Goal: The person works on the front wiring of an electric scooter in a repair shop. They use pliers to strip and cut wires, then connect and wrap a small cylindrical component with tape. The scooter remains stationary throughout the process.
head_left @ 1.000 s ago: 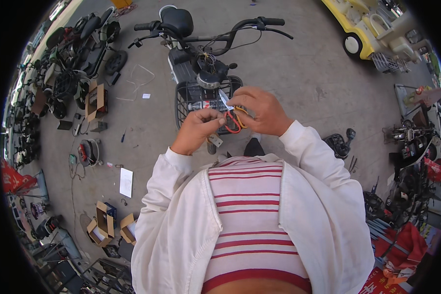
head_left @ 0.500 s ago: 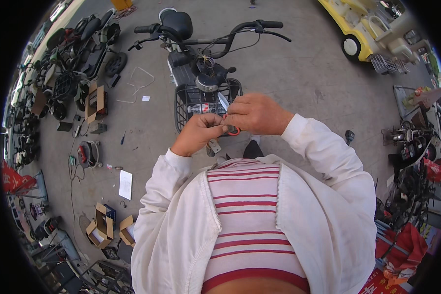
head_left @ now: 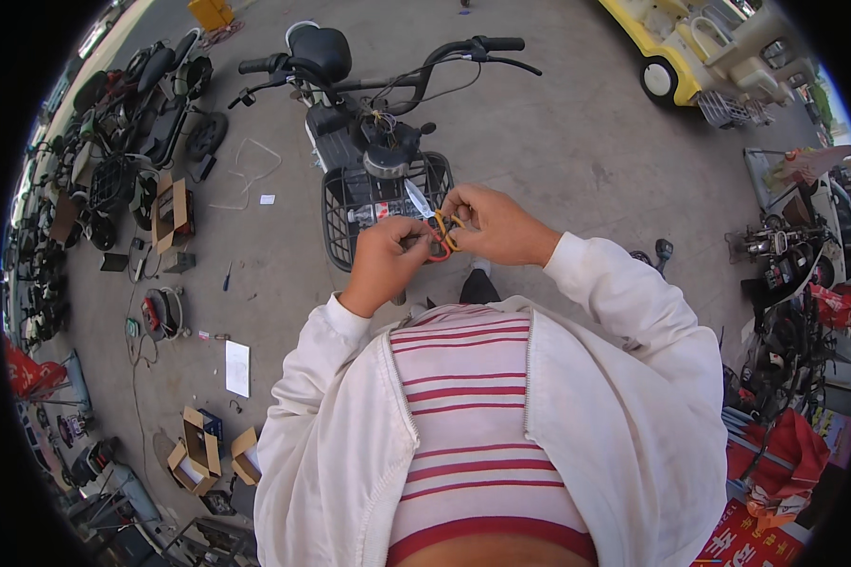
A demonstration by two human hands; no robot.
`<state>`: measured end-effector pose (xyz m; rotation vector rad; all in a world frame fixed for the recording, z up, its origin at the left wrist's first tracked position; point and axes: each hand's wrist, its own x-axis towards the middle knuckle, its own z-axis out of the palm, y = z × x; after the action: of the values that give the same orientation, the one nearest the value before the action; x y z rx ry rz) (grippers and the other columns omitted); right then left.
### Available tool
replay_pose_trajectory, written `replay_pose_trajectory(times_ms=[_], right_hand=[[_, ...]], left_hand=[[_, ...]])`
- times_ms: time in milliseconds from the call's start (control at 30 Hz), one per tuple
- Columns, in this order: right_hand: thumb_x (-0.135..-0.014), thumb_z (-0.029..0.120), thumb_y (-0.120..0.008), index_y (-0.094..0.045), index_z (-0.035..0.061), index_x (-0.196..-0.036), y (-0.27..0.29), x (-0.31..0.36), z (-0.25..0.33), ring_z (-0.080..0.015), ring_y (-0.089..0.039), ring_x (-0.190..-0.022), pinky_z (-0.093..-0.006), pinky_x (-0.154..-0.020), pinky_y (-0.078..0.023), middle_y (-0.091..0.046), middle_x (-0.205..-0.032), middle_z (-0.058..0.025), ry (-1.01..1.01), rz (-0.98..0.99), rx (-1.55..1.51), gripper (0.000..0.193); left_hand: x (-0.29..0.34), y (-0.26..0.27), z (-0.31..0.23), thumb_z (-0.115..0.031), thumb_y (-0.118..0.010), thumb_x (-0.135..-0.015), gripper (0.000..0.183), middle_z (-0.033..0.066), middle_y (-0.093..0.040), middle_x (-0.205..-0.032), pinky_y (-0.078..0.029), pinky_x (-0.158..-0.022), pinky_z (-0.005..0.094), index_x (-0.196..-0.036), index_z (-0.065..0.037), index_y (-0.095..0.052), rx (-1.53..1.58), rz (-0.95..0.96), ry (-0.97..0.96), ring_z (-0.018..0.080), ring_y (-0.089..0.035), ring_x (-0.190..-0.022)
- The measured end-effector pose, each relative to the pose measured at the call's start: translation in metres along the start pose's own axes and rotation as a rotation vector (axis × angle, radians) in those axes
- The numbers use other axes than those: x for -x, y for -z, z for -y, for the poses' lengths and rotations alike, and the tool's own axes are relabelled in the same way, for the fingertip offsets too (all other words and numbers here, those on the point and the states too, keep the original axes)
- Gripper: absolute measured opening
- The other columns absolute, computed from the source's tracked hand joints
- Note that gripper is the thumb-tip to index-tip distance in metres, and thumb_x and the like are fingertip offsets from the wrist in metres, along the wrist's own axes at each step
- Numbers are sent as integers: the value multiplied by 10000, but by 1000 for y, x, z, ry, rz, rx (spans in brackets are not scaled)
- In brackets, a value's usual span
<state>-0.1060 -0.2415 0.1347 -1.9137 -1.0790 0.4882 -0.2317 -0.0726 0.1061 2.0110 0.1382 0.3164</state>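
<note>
Over the front basket (head_left: 333, 213) of an electric bike, a pair of scissors (head_left: 418, 197) points its pale blades up and to the left. The handle loops are red and yellow-orange. My right hand (head_left: 503, 225) is closed on the yellow-orange side of the handles. Beside the red loop, my left hand (head_left: 384, 263) is closed in a pinch; what lies between its fingertips is too small to make out. A clear plastic bottle (head_left: 361, 215) with a red and white label lies in the basket. Behind it stand the headlight (head_left: 386, 168) and handlebar (head_left: 425, 71), with loose wires between.
Parked scooters and bike parts (head_left: 113, 180) crowd the left. Open cardboard boxes (head_left: 199, 444), a screwdriver (head_left: 227, 276), a coiled cable reel (head_left: 164, 312) and a white sheet (head_left: 237, 369) lie on the floor. A yellow cart (head_left: 681, 57) stands far right; machinery (head_left: 785, 255) lines the right.
My right hand has shifted so the scissor handles now show between the hands. My left hand has drawn slightly left and down. The whole view has shifted a little.
</note>
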Motion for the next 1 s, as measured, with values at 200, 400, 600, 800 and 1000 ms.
replay_pose_trajectory(times_ms=[200, 400, 600, 800, 1000], right_hand=[[-808, 118, -635, -581, 60, -930, 3, 13, 9, -214, -614, -734, -341, -535, -505, -545, -885, -59, 462, -43, 567, 146], [-737, 120, -626, -532, 75, -841, -4, -1, 7, -209, -599, -758, -329, -513, -485, -503, -826, -51, 695, -40, 641, 147], [-780, 198, -609, -587, 9, -763, -14, 18, 3, -319, -597, -699, -449, -611, -473, -604, -790, -164, 130, -63, 369, 191], [-679, 130, -666, -607, -12, -645, -15, 9, 0, -310, -586, -584, -437, -532, -433, -623, -655, -160, -354, 137, -130, 157], [-685, 86, -680, -513, 52, -933, -10, 20, 7, -247, -603, -798, -386, -518, -484, -520, -881, -77, 532, -31, 585, 300]], left_hand=[[-14, -4, -4, -84, -664, -862, 129, -14, -595, -702, -379, -528, 200, -857, 45, -659, 234, 140, 121, 24, -490, -611], [5, 6, 2, -23, -645, -852, 64, -28, -587, -710, -406, -566, 199, -837, 39, -650, 302, 99, 226, 30, -495, -642], [-3, -15, -15, -31, -691, -795, 80, 102, -588, -691, -420, -545, 306, -814, 18, -631, -201, 45, -272, 179, -532, -580], [5, -10, -15, 1, -691, -753, 89, 133, -601, -729, -465, -590, 366, -816, -7, -630, -332, 71, -372, 290, -588, -659], [6, -3, 0, -27, -690, -799, 85, 33, -579, -668, -404, -542, 248, -811, 39, -637, -30, 18, -72, 79, -492, -594]])
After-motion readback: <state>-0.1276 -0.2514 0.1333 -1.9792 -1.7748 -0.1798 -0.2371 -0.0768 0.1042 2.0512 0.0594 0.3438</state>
